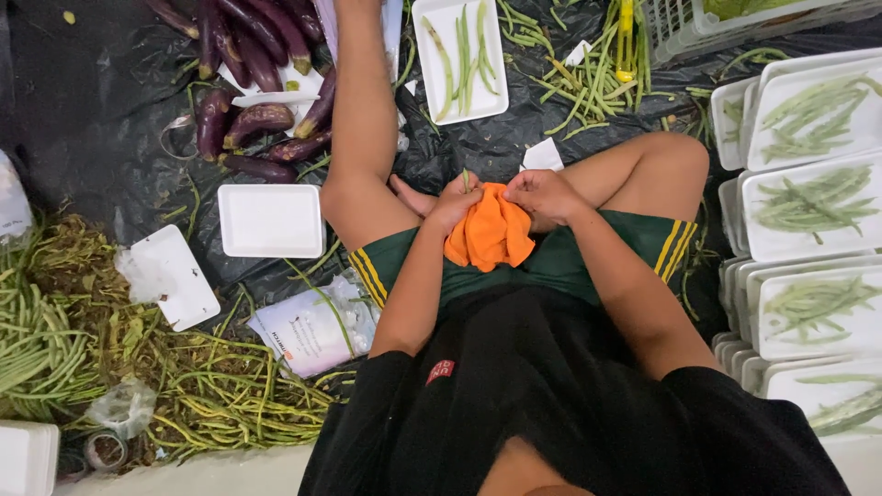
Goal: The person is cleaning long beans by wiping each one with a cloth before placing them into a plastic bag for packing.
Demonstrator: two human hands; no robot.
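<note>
Sitting cross-legged on black plastic sheeting (110,110), with both hands meeting over an orange cloth (491,234) bunched in the lap; left hand (457,204) curled nearly closed, fingertips pinching one green bean (466,177) upright by its end, knuckles resting on the cloth; right hand (544,195) also curled, fingers pressed into the cloth's upper edge, whether anything else sits inside that grip not visible. Best handled, by judgement, with the bean kept pinched near its tip and the cloth held taut beneath; elbows tucked so the filled trays (813,197) stacked at the right stay undisturbed. Lying ahead, a white foam tray of beans (459,60) and loose beans (588,83); at the left, an empty foam tray (271,220), eggplants (257,119), and a heap of beans (55,340).
</note>
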